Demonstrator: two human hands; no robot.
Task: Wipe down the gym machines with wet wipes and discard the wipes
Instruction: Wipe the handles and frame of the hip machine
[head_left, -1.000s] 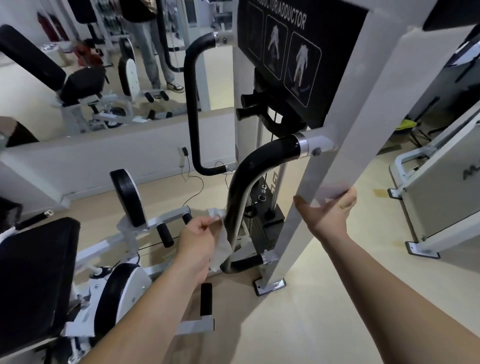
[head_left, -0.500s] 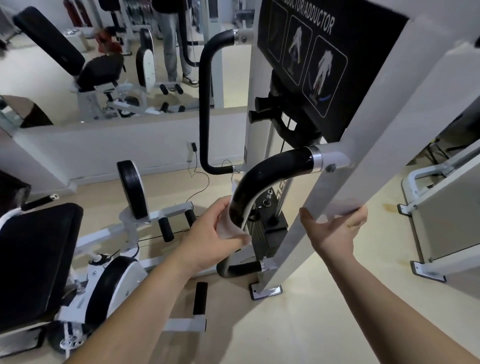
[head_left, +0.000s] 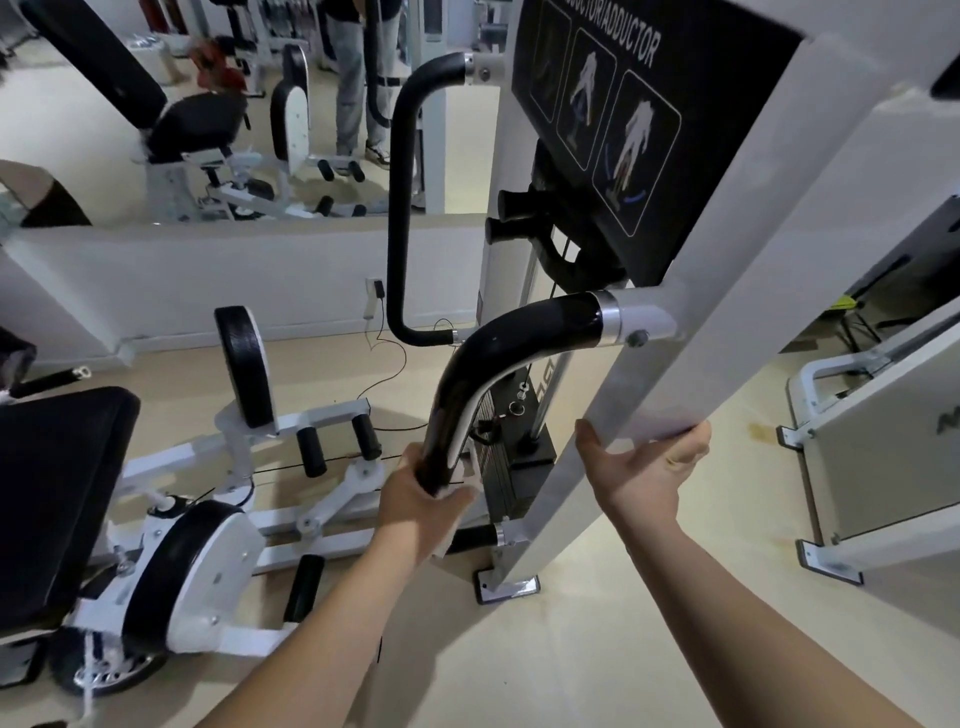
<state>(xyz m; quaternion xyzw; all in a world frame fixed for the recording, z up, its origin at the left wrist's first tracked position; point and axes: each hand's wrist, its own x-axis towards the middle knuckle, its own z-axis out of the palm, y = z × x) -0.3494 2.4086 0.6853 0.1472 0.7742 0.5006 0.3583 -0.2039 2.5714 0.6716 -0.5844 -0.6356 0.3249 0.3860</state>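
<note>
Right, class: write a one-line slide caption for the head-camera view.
Left hand wraps a wet wipe round the black padded handle while the right hand grips the machine's white frame.

Left arm: I see it reaching forward from lower centre, forearm bare.
Left hand (head_left: 421, 501): fingers and thumb wrapped round the curved black handle (head_left: 483, 364).
Right arm: stretched forward from lower right, bare.
Right hand (head_left: 644, 465): palm towards me, thumb and curled fingers clasping the white frame post (head_left: 737, 260).
</note>
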